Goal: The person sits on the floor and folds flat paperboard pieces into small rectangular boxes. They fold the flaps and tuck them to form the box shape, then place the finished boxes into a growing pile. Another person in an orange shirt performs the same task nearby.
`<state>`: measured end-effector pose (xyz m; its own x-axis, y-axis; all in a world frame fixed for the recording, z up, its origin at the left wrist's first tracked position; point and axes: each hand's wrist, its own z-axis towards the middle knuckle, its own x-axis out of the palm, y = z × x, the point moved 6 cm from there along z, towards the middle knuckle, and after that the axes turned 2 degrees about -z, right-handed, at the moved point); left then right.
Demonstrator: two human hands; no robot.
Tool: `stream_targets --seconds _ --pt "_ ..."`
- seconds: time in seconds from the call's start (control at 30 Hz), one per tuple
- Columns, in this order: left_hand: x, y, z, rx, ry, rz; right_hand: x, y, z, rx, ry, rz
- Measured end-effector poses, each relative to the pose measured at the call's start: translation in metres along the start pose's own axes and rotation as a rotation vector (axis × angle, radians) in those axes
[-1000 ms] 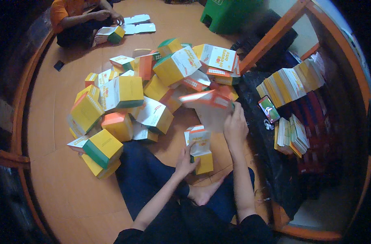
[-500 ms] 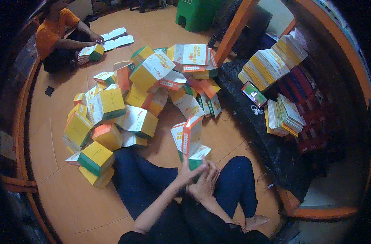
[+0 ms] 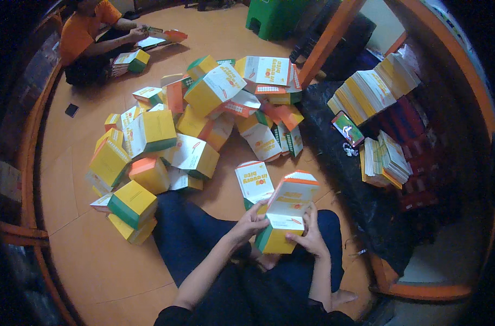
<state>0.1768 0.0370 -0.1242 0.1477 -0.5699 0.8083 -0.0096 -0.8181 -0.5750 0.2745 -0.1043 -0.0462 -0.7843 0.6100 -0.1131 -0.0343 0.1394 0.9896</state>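
Note:
I sit cross-legged on an orange floor. Both hands hold a flat white, yellow and orange carton (image 3: 287, 211) over my lap. My left hand (image 3: 251, 223) grips its left edge and my right hand (image 3: 309, 236) grips its lower right side. Just behind it another white and orange carton (image 3: 254, 182) stands on the floor. A heap of folded yellow, white, orange and green boxes (image 3: 193, 117) spreads in front of me.
Stacks of flat cartons (image 3: 369, 89) and a phone (image 3: 348, 128) lie on a dark cloth at my right. Another person in an orange shirt (image 3: 87, 38) sits at the far left with boxes. An orange post (image 3: 329, 41) and a green bin (image 3: 272, 16) stand behind.
My right hand has come back from the heap with a flat carton. Both hands now hold it over my lap, and the view has tilted down toward me.

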Motion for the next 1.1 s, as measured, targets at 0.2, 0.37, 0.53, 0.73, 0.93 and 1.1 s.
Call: stream_targets --seconds 0.2,0.37,0.53,0.73,0.93,1.1 --pt "0.010 -0.002 0.005 0.305 -0.055 0.841 -0.022 -0.058 0.006 0.068 -0.078 0.074" --pt "-0.016 0.007 0.004 0.325 -0.437 1.063 -0.027 -0.093 0.057 -0.098 -0.102 -0.363" --pt "-0.054 0.011 0.013 0.463 -0.627 1.163 -0.015 -0.137 0.100 -0.012 -0.090 -0.249" --pt "-0.093 0.030 0.028 0.434 -0.678 1.180 -0.001 -0.164 0.123 -0.121 -0.086 -0.377" --pt "-0.104 0.029 0.029 0.330 -0.704 1.023 0.007 -0.175 0.140 0.041 -0.187 -0.474" --pt "-0.101 0.020 0.028 0.178 -0.738 1.033 0.010 -0.170 0.143 0.109 -0.256 -0.465"
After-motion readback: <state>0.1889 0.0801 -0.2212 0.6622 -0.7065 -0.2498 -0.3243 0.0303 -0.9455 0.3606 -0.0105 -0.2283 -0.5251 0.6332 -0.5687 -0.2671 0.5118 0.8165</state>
